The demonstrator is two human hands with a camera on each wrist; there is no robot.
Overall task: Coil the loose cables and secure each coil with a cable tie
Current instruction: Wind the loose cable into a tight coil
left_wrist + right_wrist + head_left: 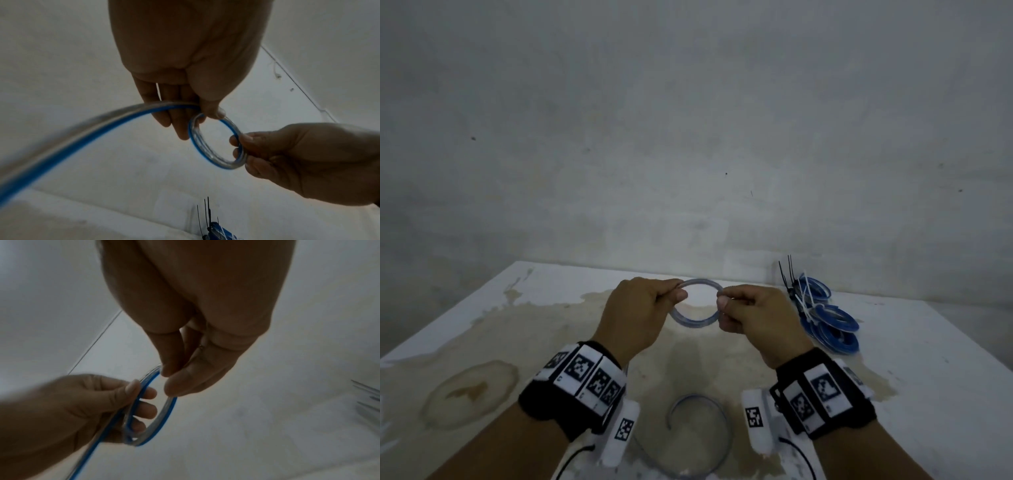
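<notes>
A clear cable with a blue stripe forms a small coil (693, 322) held above the table between my hands. My left hand (677, 295) pinches the coil's left side between thumb and fingers. My right hand (723, 303) pinches its right side. In the left wrist view the coil (194, 144) hangs under my left thumb (213, 112), and the cable's loose tail (82, 134) runs off to the lower left. The right wrist view shows the coil (164, 417) between both hands. The tail (710, 409) curls on the table near my wrists.
A pile of coiled blue cables (834, 329) bound with white ties lies at the table's back right. Black cable ties (787, 274) lie beside it, toward the wall. The white table (928, 377) is stained brown in the middle. A grey wall stands right behind it.
</notes>
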